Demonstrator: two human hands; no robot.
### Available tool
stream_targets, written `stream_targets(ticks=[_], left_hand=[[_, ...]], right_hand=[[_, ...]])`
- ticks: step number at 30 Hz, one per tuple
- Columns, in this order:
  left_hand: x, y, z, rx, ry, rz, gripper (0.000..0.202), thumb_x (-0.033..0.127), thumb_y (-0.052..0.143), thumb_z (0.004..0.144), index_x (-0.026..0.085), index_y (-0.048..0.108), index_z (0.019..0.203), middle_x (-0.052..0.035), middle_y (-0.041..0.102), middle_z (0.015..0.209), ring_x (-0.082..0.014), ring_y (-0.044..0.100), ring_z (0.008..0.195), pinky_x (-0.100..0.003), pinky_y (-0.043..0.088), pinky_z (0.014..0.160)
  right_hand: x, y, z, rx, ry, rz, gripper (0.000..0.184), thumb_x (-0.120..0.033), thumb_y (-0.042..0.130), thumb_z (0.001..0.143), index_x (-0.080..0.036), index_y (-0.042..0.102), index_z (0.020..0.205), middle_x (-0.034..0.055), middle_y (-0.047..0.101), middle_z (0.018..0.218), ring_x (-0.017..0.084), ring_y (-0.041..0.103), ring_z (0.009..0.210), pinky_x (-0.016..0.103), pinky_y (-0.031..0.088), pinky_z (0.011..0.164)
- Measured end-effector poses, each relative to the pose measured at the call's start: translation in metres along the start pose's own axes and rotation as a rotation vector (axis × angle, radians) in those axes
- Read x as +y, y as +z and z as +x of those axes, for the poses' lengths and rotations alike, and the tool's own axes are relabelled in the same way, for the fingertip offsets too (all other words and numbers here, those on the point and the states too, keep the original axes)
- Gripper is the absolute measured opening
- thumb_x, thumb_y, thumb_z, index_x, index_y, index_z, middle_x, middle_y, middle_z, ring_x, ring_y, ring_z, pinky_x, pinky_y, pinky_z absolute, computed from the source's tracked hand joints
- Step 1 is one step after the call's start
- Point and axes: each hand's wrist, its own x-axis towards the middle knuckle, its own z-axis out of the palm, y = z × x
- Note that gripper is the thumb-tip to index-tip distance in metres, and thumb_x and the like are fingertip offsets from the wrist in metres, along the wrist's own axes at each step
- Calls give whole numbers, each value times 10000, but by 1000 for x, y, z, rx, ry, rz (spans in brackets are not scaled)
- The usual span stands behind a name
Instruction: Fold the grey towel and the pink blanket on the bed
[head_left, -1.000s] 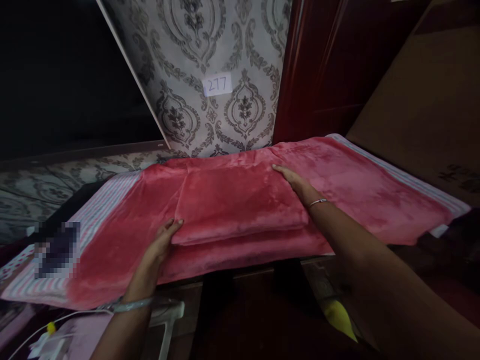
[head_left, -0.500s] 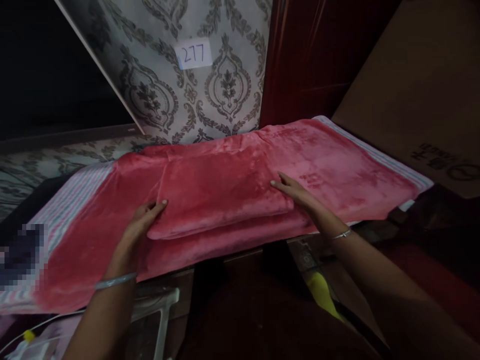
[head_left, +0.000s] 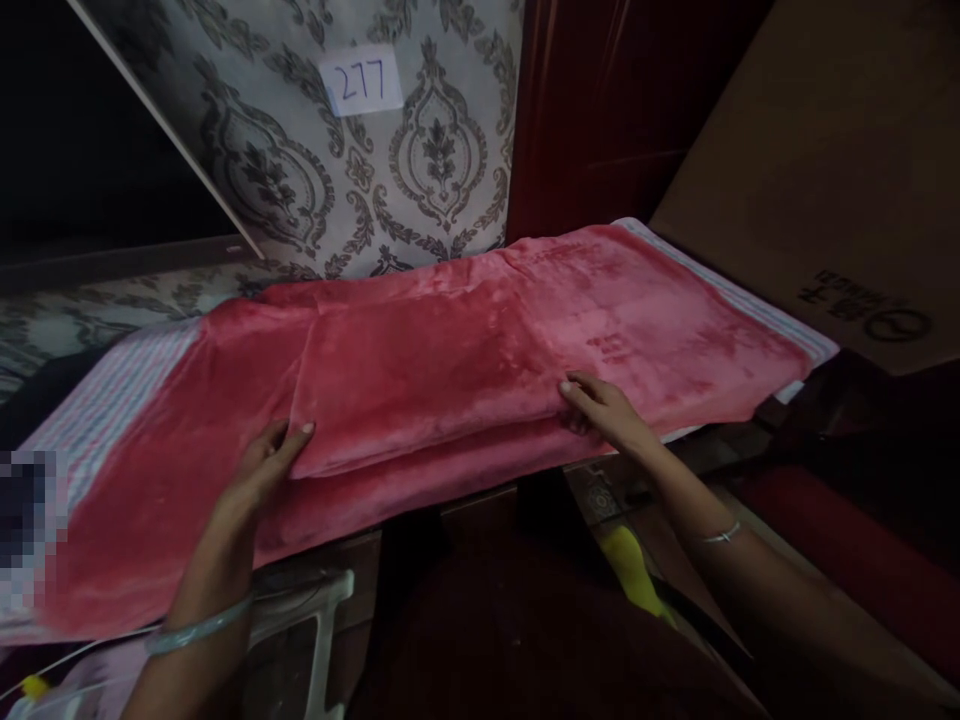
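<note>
A folded pinkish-red plush blanket [head_left: 412, 365] lies as a flat rectangle on a larger spread of the same-coloured plush cloth [head_left: 637, 310]. My left hand [head_left: 266, 460] is at its left front corner, thumb on top and the other fingers partly hidden at the edge. The opposite front corner is pinched by my right hand [head_left: 600, 410], its thumb and index finger close together and the lower fingers curled under. A second plush layer shows below the folded front edge.
Striped cloth borders [head_left: 127, 380] edge the spread at both ends. A dark screen [head_left: 97, 150] leans in at left, and a large cardboard box [head_left: 840, 180] stands at right. Patterned wallpaper bears a paper marked 277 [head_left: 361, 80]. Below are a white plastic frame [head_left: 326, 620] and a yellow object [head_left: 634, 570].
My right hand has slid down and toward me, from the right side of the folded blanket to its front corner. My left hand stays at the left corner. The view has shifted slightly.
</note>
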Motion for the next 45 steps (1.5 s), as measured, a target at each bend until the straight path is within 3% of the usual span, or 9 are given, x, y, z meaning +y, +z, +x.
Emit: stream_targets(ticks=[5,8,14,22,31,36,39,42,45], left_hand=[[1,0,-13,0,-47,51,491,612,871,586,225,716,845,-55,732,812,-275,691,815,-313,572,656],[-2,3,-16,-46,-24,50,625,718,855,545,209,727,885,-80,742,855,-280,700,832,-335,580,683],[-6,8,-20,111,95,-27,587,688,852,589,227,720,927,-47,748,891,-250,700,844,-298,588,725],[-12,7,-26,26,-87,-98,535,597,918,549,213,742,877,-90,768,859,-305,737,839,-298,589,594],[-17,5,-52,18,-67,-112,668,534,955,515,234,742,1074,-86,788,975,-301,754,872,-339,637,661],[-6,12,-56,48,-54,-227,638,457,987,436,218,711,960,-42,767,879,-211,724,739,-250,594,591],[-4,11,-57,-8,-98,-309,607,441,990,443,213,673,907,25,671,628,-126,594,482,-187,447,410],[-3,8,-57,-137,-200,-320,576,452,974,500,205,621,882,16,630,533,-136,545,393,-182,328,339],[0,12,-57,-172,-246,-379,569,415,970,483,200,587,845,-56,704,631,-229,681,537,-249,479,421]], right_hand=[[-3,9,2,35,22,112,741,-639,783,713,-194,619,1282,1,642,579,216,621,463,308,498,417],[-8,12,7,25,45,164,639,-617,804,685,-211,649,1154,29,690,739,232,673,571,347,563,501],[-7,14,17,158,-331,69,393,-548,741,731,-235,659,954,44,705,949,239,670,908,349,601,754],[18,13,16,109,-112,129,606,-589,762,674,-232,636,1147,47,711,962,233,665,799,321,578,547],[27,9,-3,118,-309,-106,565,-570,817,676,-254,685,1125,81,737,1174,335,661,1128,515,535,1032],[22,11,-4,85,-182,54,538,-548,816,677,-237,664,1088,58,752,955,260,709,830,381,604,709],[16,13,-7,-5,-33,172,662,-551,830,672,-210,605,1192,3,680,656,208,646,542,295,501,475],[10,17,-11,-101,58,270,806,-525,853,652,-192,522,1307,18,701,645,236,703,576,295,543,503],[4,20,-10,-129,77,315,860,-499,868,622,-197,487,1331,40,732,712,241,732,642,310,584,561]])
